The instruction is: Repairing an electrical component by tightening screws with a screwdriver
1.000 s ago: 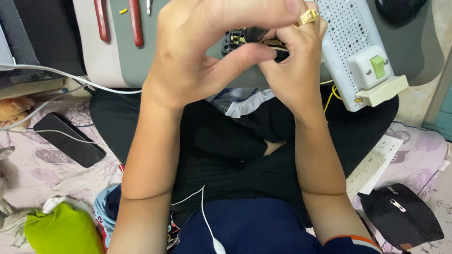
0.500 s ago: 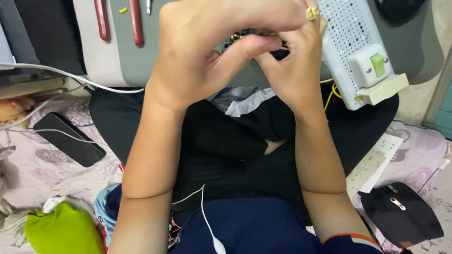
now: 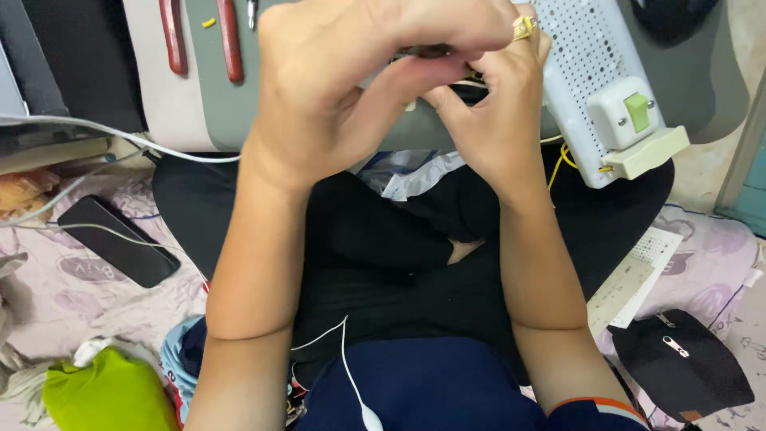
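Even, soft indoor light from above; no hard glare; a faint shadow falls beneath the raised left hand (image 3: 351, 88) and right hand (image 3: 495, 104); both hands are slightly motion-blurred; the dark lap loses detail; edges bend mildly.

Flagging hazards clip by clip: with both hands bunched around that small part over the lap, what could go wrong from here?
The small dark part is almost hidden between the left hand and right hand; if it slips, it could drop into the dark lap clothing. The yellow wire hanging from the white perforated board might snag on a wrist.
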